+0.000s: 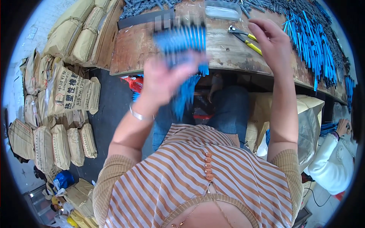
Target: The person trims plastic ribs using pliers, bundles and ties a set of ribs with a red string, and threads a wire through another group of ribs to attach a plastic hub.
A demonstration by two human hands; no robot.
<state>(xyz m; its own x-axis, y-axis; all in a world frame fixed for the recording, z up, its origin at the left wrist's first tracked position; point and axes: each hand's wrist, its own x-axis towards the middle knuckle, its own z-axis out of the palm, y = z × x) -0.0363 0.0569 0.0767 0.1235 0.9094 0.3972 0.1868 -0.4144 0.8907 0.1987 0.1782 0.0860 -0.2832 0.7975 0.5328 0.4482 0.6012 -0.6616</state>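
Observation:
My left hand point(169, 78), smeared by motion, is closed around a bundle of thin blue strips point(180, 40) with dark ends. The bundle fans out above the near edge of the wooden table point(131, 53). More blue strips point(185, 93) hang below that hand in front of my lap. Farther right, my right hand point(274, 41) is raised over the table with thumb and forefinger tips together in a pinch. Whatever lies between them is too small to make out. Beside it lie cutting pliers point(243, 36) with yellow handles.
A clear plastic box point(223, 10) and a dark bar point(146, 19) lie at the table's back. Blue strips point(310, 49) are heaped at right, near grey pieces point(142, 7). Brown sacks point(62, 144) are stacked at left. Another person's white sleeve point(323, 161) shows at right.

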